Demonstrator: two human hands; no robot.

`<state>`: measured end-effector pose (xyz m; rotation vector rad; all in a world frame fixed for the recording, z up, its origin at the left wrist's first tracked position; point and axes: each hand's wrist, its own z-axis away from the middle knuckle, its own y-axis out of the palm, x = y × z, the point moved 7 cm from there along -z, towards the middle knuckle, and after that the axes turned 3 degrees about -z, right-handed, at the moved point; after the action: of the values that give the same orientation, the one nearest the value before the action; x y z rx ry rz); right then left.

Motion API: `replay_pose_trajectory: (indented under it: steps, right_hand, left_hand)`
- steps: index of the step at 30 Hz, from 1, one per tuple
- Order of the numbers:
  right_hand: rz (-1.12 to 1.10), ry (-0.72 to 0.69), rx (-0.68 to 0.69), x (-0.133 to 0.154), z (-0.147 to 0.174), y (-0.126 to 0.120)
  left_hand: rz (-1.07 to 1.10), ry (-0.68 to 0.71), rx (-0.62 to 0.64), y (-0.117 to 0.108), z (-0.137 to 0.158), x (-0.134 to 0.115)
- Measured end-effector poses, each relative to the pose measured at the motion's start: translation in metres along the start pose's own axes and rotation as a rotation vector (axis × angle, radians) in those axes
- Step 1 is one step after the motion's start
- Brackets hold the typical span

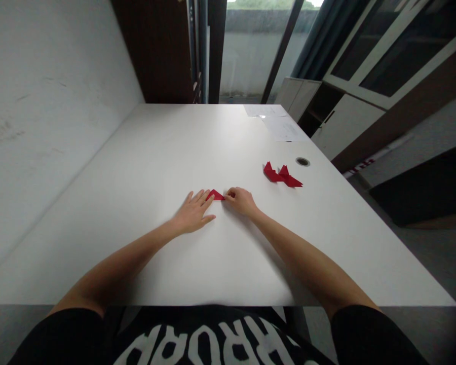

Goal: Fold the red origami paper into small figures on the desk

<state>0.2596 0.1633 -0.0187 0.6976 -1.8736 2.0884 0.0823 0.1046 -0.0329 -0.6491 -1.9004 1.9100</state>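
Note:
A small piece of folded red paper (216, 194), roughly triangular, lies on the white table between my two hands. Spread flat, my left hand (194, 209) has its fingertips over the paper's left end, which hides that part. At the paper's right corner, my right hand (240, 201) is closed in a pinch with thumb and forefinger on the tip. Two finished-looking red origami figures (283, 176) with pointed peaks stand side by side further off to the right.
The white table (167, 152) runs along a wall (61, 101) on the left. A round cable hole (302, 161) is set near its right edge. Sheets of paper (283, 128) lie at the far right corner. Cabinets (349, 121) stand beyond that edge.

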Motion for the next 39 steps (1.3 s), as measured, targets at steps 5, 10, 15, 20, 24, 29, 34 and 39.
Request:
replay_pose_trajectory:
  steps: [5,10,15,20,24,29,34,39]
  right_hand:
    - [-0.088,0.08,0.139,-0.003,-0.011,0.002]
    - [-0.03,0.052,0.196,0.005,-0.005,0.002]
    - [0.103,-0.022,0.165,0.011,0.01,0.003]
    - [0.098,-0.141,0.023,0.013,0.026,0.003]
    - [0.07,-0.198,0.011,0.011,0.032,0.005]
    - [0.118,-0.212,0.042,0.009,0.033,0.004]
    - [0.159,-0.19,0.11,0.009,0.029,0.004]
    - [0.176,-0.161,0.143,0.013,0.026,0.003]
  left_hand:
    - [0.014,-0.021,-0.018,0.002,0.0,0.0]
    - [0.014,-0.021,-0.02,0.001,0.001,-0.003]
    - [0.088,-0.04,-0.069,-0.004,0.0,-0.003]
    - [0.309,-0.162,-0.216,-0.021,-0.009,0.013]
    - [0.291,-0.256,-0.228,-0.028,-0.012,0.021]
    - [0.201,-0.272,-0.178,-0.027,-0.005,0.019]
    - [0.206,-0.265,-0.154,-0.025,0.0,0.02]
    - [0.205,-0.281,-0.158,-0.025,0.0,0.022]
